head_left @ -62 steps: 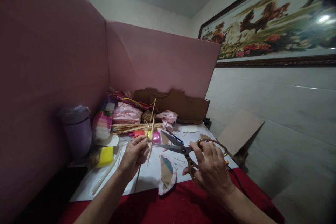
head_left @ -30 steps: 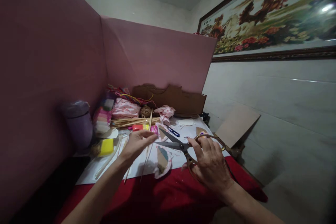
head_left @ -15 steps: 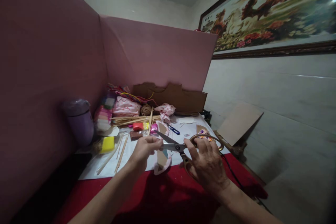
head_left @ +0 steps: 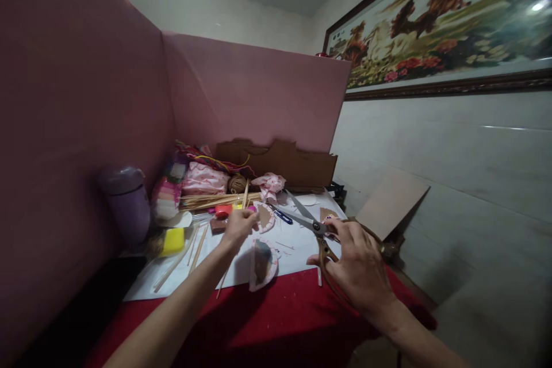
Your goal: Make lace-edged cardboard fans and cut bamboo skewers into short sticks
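Observation:
My right hand point(head_left: 360, 261) grips the brown-gold handles of a pair of scissors point(head_left: 317, 227), whose blades stand apart and point to the far left. My left hand point(head_left: 241, 227) is pinched closed over the middle of the table. A thin wooden stick point(head_left: 222, 284) slants out below it, in line with the fingers; its upper part is hidden by the hand. Near the left fingertips lies a half-round cardboard piece with a pale pink edging point(head_left: 265, 217). A second such half-round piece point(head_left: 263, 264) lies closer, between my hands. A blue utility knife point(head_left: 283, 217) rests beyond the scissors.
Bundled sticks point(head_left: 207, 201), a ball of brown twine point(head_left: 237, 184) and pink cloth point(head_left: 204, 178) lie at the back. At left stand a purple container point(head_left: 127, 207) and a yellow block point(head_left: 173, 240). Brown cardboard point(head_left: 297, 164) leans behind; red cloth point(head_left: 280, 310) covers the front.
My left hand has drawn away from the scissor blades, leftward and farther back. The scissors have moved right with my right hand, and their blades have turned away from the left hand.

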